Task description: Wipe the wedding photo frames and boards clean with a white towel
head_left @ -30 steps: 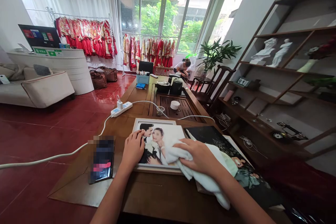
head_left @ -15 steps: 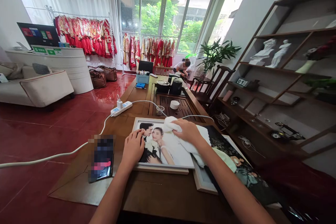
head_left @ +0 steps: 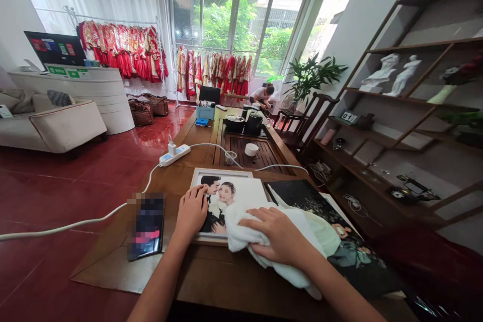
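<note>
A framed couple photo [head_left: 247, 188] lies on the wooden table in front of me. My left hand [head_left: 192, 211] rests flat on its left side, fingers stretched over the picture's edge and holding nothing. Over the lower right part of the photo, my right hand [head_left: 277, 236] grips a bunched white towel [head_left: 241, 221]. The towel hides that corner and trails right across a second, dark photo print [head_left: 302, 193]. A phone [head_left: 147, 229] with a lit, blurred screen lies left of my left forearm.
Beyond the photo are a power strip [head_left: 174, 156] with a white cable, a tea tray [head_left: 241, 153] holding a white cup [head_left: 251, 149], and black pots [head_left: 252, 123]. A shelf [head_left: 415, 50] stands to the right. Another person [head_left: 263, 94] sits at the far end.
My right hand has drawn the towel from the photo's upper right part down toward me, to its lower right corner. The left hand has stayed in place.
</note>
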`<state>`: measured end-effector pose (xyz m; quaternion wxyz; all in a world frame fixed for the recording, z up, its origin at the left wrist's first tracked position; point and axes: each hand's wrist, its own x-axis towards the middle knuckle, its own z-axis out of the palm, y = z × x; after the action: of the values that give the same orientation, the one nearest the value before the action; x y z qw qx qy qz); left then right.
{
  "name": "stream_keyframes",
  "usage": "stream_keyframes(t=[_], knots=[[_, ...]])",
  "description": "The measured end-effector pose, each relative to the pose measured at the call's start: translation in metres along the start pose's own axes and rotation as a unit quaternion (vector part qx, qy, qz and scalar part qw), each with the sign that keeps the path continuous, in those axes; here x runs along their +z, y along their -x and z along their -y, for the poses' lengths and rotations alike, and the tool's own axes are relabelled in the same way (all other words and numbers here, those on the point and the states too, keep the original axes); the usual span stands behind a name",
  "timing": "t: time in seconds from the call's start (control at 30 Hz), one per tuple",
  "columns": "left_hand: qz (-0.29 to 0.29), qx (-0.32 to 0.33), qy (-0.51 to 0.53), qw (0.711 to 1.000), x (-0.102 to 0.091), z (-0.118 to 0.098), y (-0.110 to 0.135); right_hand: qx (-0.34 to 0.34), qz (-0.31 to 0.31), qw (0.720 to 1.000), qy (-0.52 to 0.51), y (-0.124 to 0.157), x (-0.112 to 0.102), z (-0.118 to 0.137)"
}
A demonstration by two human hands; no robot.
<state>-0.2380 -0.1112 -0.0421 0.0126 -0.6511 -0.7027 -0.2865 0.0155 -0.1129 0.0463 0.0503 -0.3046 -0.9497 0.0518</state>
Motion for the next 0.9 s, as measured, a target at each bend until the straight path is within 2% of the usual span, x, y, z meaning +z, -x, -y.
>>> stream_keyframes(t=[0.17,0.4,0.53,0.63,0.73,0.9], knots=[[0.006,0.002,-0.003,1.0,0.0,0.0,0.0,0.003,0.007,1.0,0.008,-0.015,-0.004,-0.014],[0.011,0.0,-0.004,1.0,-0.002,-0.001,-0.001,0.068,-0.042,0.995,0.062,-0.074,0.001,-0.065],[0.013,-0.001,-0.005,1.0,-0.001,-0.001,-0.001,0.108,-0.052,0.989,0.084,-0.102,0.001,-0.082],[0.016,-0.001,-0.003,1.0,-0.001,-0.001,-0.001,0.119,-0.053,0.988,0.088,-0.112,0.001,-0.086],[0.016,-0.004,-0.002,1.0,-0.002,-0.001,-0.001,0.114,-0.051,0.988,0.088,-0.11,0.001,-0.084],[0.012,-0.007,-0.005,1.0,-0.004,-0.003,-0.001,0.025,-0.04,0.998,0.044,-0.086,0.002,-0.056]])
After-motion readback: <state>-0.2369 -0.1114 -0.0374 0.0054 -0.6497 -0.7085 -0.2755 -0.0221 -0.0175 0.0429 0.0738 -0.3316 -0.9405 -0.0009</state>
